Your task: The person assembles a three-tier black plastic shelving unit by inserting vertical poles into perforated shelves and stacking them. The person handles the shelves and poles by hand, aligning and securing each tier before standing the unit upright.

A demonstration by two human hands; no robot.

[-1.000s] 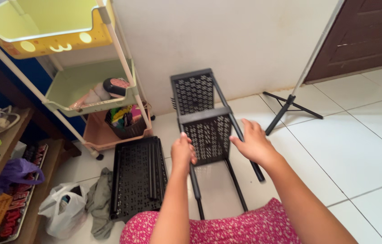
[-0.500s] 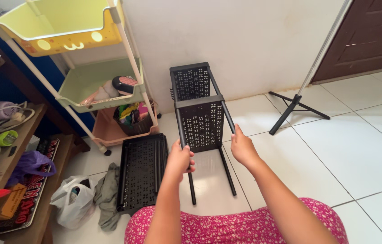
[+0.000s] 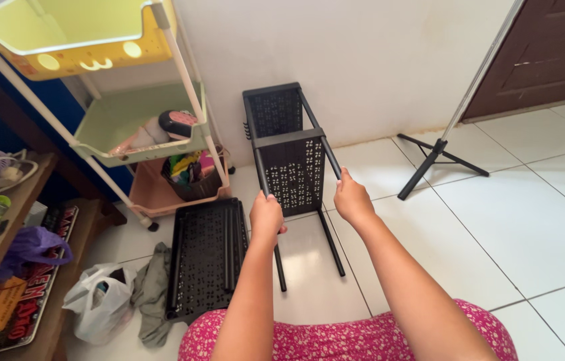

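A person sits on a white tiled floor [image 3: 529, 220], seen from above, both bare arms reaching forward over a pink floral lap. In front of them a black metal rack frame with two perforated shelf panels [image 3: 289, 164] lies tilted on the floor, its far end against the white wall [image 3: 349, 60] and its thin black poles running back toward the person.

The left hand [image 3: 266, 217] is closed in a fist around the left pole, fingers wrapped tightly about it. The right hand [image 3: 352, 198] is closed the same way around the right pole, fingers curled under. Gripping one pole in each hand appears to keep the frame square and steady, with the wall seeming to brace the far end.

Just left of the frame, flat on the floor, lies a loose black perforated shelf tray with spare black poles resting on it [image 3: 205, 257], close enough to reach. Near its left edge are a crumpled grey cloth [image 3: 152, 301] and a white plastic bag [image 3: 95, 307].

Farther left stands a three-tier plastic trolley with yellow, green and pink baskets [image 3: 138, 127] holding small items. A wooden shelf unit [image 3: 2, 220] with clutter sits at the left edge. To the right, a black tripod base [image 3: 433, 157] stands on the tiles before a dark brown door [image 3: 549, 47].
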